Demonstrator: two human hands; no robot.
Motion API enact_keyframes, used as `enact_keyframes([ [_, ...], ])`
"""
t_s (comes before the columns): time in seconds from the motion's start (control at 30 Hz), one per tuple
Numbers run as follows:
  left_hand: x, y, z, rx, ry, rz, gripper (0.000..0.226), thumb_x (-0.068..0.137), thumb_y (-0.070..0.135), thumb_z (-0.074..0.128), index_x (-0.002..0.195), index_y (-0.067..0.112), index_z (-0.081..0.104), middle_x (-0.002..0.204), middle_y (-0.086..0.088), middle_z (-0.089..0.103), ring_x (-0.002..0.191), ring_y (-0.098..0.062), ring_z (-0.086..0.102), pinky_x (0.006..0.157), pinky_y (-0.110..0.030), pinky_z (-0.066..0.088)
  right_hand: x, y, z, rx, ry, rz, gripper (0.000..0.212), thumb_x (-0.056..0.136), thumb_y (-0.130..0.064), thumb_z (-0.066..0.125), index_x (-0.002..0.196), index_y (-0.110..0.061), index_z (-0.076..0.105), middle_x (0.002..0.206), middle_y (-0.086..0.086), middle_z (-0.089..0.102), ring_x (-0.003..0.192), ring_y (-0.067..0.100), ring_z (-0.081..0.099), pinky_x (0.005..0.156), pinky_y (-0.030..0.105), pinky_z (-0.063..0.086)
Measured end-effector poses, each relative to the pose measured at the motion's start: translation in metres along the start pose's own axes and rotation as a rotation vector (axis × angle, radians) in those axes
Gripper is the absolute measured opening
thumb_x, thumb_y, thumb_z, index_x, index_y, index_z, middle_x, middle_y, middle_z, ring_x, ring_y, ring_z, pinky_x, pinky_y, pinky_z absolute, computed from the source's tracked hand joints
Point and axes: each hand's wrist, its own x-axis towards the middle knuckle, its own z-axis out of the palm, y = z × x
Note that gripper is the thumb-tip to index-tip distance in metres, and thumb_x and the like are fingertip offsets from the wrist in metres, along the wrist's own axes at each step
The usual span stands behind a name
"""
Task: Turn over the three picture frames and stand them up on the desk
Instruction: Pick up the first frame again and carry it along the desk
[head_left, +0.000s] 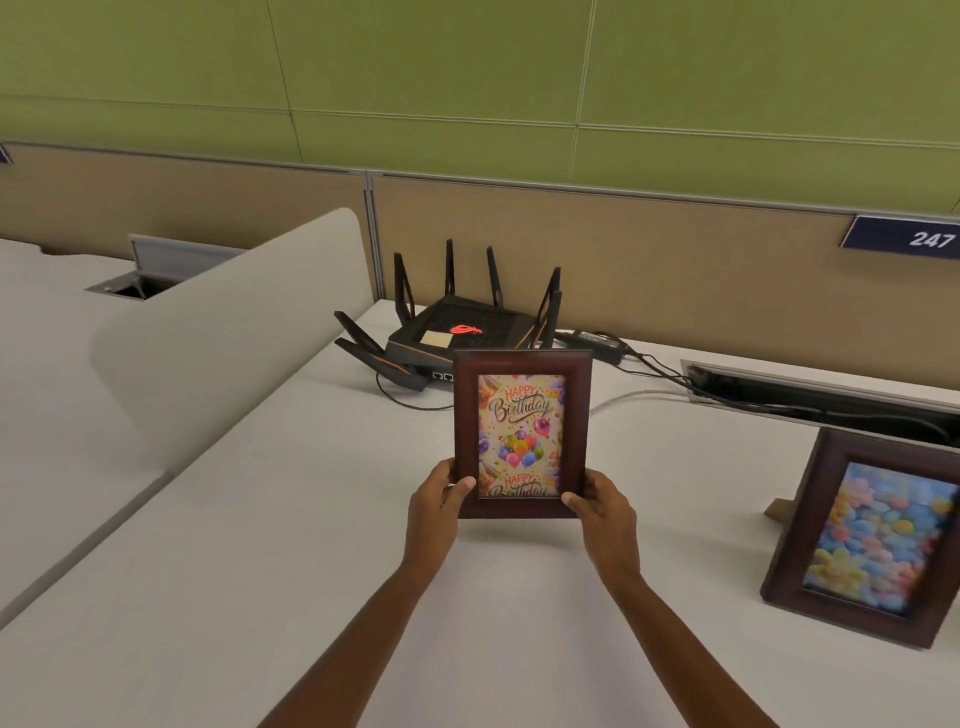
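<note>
A dark wooden picture frame (522, 364) with a "Happy Birthday" balloon picture faces me, upright, in the middle of the view over the white desk (260, 571). My left hand (439, 499) grips its lower left corner and my right hand (605, 501) grips its lower right corner, thumbs on the front. Whether its bottom edge touches the desk I cannot tell. A second dark frame (878, 540) with a pastel flower picture stands on the desk at the right, leaning back on its stand. No third frame is in view.
A black router (467, 327) with several antennas sits behind the held frame, with a power brick (592, 343) and cables running right to an open cable tray (810, 387). A white curved divider (223, 338) rises on the left. A tan partition bears a sign "247" (904, 238).
</note>
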Motion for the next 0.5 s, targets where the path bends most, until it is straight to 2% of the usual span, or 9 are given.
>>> enact_keyframes([
  [0.17,0.023,-0.012,-0.046,0.024,0.085,-0.004,0.029,0.094,0.014,0.046,0.118,0.000,0.053,0.116,-0.017,0.064,0.097,-0.019,0.057,0.081,-0.030,0.051,0.021,-0.022,0.051,-0.023,-0.072,-0.044,0.031,0.086,-0.002,0.053,0.116,0.001,0.053,0.113,0.017,0.064,0.090,0.018,0.056,0.081,0.026,0.046],
  [0.33,0.051,-0.024,-0.085,0.054,0.171,-0.020,0.030,0.093,0.012,0.048,0.119,-0.001,0.053,0.118,-0.018,0.063,0.106,-0.030,0.059,0.083,-0.031,0.050,0.052,-0.038,0.101,-0.068,-0.176,-0.052,0.030,0.086,-0.005,0.054,0.116,0.000,0.054,0.113,0.017,0.064,0.090,0.018,0.057,0.077,0.020,0.046],
  [0.5,0.081,-0.040,-0.115,0.064,0.231,-0.040,0.032,0.092,0.011,0.049,0.120,-0.002,0.053,0.119,-0.020,0.063,0.104,-0.030,0.059,0.081,-0.029,0.048,0.081,-0.052,0.145,-0.078,-0.248,-0.042,0.030,0.084,-0.003,0.055,0.114,0.001,0.054,0.114,0.018,0.064,0.097,0.027,0.061,0.080,0.028,0.047],
])
